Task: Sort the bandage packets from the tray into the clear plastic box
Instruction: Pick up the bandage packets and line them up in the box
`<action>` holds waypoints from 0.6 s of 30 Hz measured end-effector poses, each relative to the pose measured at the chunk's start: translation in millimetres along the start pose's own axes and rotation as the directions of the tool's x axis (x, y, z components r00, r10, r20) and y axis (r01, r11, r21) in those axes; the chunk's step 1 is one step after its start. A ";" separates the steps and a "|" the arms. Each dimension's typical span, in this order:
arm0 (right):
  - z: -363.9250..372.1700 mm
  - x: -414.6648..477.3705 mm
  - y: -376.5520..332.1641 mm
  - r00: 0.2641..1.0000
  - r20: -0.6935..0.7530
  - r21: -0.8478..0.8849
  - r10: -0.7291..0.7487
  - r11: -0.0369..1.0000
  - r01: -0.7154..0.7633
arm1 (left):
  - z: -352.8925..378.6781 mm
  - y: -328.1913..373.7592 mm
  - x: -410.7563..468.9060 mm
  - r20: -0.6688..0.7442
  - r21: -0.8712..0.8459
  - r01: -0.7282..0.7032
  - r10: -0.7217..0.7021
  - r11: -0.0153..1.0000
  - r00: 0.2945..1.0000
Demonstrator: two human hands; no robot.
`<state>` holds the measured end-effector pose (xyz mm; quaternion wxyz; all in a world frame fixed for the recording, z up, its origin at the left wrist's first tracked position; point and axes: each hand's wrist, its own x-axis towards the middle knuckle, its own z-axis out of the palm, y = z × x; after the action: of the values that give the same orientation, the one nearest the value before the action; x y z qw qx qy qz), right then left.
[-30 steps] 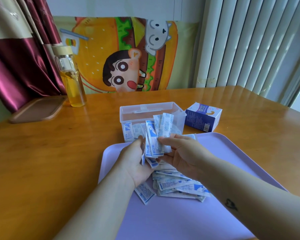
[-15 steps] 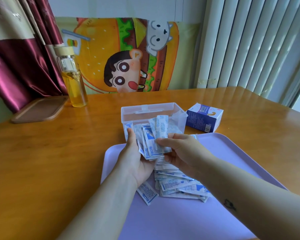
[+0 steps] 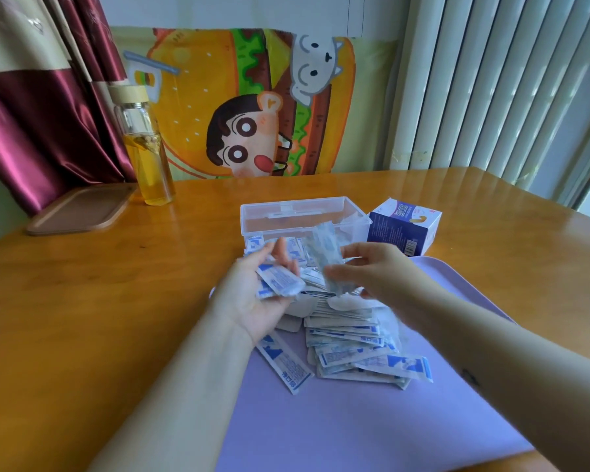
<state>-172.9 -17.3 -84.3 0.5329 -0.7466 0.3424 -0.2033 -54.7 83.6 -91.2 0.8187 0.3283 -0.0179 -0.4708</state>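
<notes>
A heap of white-and-blue bandage packets (image 3: 355,349) lies on the lilac tray (image 3: 372,430). Behind the tray stands the clear plastic box (image 3: 304,216) with several packets inside against its front wall. My left hand (image 3: 256,294) is palm up in front of the box, and a few packets (image 3: 280,282) rest on its palm and fingers. My right hand (image 3: 378,267) pinches a blurred upright packet (image 3: 327,257) between thumb and fingers, just in front of the box. One packet (image 3: 286,367) lies apart at the heap's left.
A blue-and-white carton (image 3: 406,229) stands right of the box. At the back left are a glass bottle of yellow liquid (image 3: 147,148) and a brown lid (image 3: 79,209). The wooden table (image 3: 82,301) extends left and right of the tray.
The hands have drawn apart. The bundle once held between both is split: a few packets lie in my left palm, and my right hand has lifted one packet away to the right.
</notes>
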 end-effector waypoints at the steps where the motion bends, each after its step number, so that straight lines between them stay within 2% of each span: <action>1: -5.2 0.0 1.2 1.000 0.017 -0.122 -0.015 0.992 0.017 | -0.6 7.1 1.0 -0.012 -0.031 -0.036 0.036 0.999 0.999; 3: -10.6 0.0 5.6 0.998 0.061 -0.342 -0.032 0.938 0.051 | -2.5 19.1 1.5 -0.020 -0.061 -0.103 0.102 0.993 0.995; 4: -10.9 -0.3 7.5 0.996 0.072 -0.397 -0.043 0.915 0.068 | -3.7 23.6 1.0 -0.015 -0.068 -0.127 0.126 0.990 0.992; 9: -12.7 1.8 12.3 0.994 0.095 -0.498 -0.061 0.862 0.100 | -13.5 37.7 1.2 -0.040 -0.103 -0.160 0.157 0.982 0.987; 11: -11.3 1.3 11.5 0.985 0.058 -0.649 -0.162 0.744 0.160 | -16.9 42.0 3.1 -0.074 -0.131 -0.172 0.163 0.976 0.984; 13: -2.2 -5.8 5.5 0.952 0.056 -0.705 -0.301 0.664 0.251 | -17.8 44.3 5.6 -0.096 -0.162 -0.193 0.179 0.968 0.979; 14: 6.0 -11.1 0.5 0.940 0.104 -0.685 -0.326 0.661 0.305 | -18.0 44.6 7.3 -0.096 -0.179 -0.207 0.193 0.962 0.977; 16: 28.0 -21.2 -7.4 0.923 0.262 -0.641 -0.282 0.664 0.385 | -18.6 44.2 9.3 -0.070 -0.202 -0.235 0.225 0.951 0.972; 18: 50.8 -24.4 -8.5 0.894 0.397 -0.683 -0.208 0.583 0.439 | -19.1 44.3 10.0 -0.046 -0.213 -0.266 0.262 0.940 0.964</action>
<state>-153.1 35.6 -92.6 0.1663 -0.9700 0.1746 -0.0304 -9.1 100.9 -84.4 0.9056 0.2351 -0.0034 -0.3531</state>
